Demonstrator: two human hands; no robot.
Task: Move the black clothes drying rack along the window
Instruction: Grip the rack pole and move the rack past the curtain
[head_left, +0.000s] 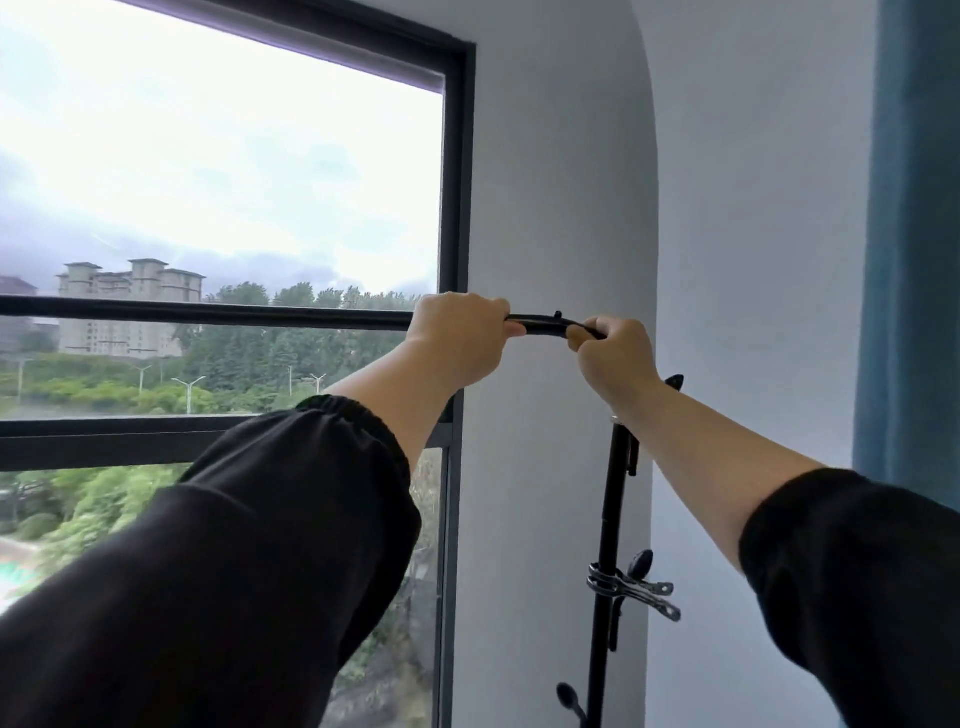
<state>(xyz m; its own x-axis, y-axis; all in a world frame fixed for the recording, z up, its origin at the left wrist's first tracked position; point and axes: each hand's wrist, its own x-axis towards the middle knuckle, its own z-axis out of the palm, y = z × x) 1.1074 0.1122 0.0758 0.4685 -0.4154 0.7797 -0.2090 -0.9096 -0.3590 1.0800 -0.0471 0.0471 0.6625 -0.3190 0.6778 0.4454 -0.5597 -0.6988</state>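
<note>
The black clothes drying rack (208, 314) presents its top bar horizontally across the window (223, 182); its long axis runs leftward from both hands. The left hand (460, 338) forms a closed grip on the bar at the window frame's right edge. The right hand (613, 358) grips the curved bar end, directly above the rack's upright pole (610, 519). Both forearms are raised and extended forward.
</note>
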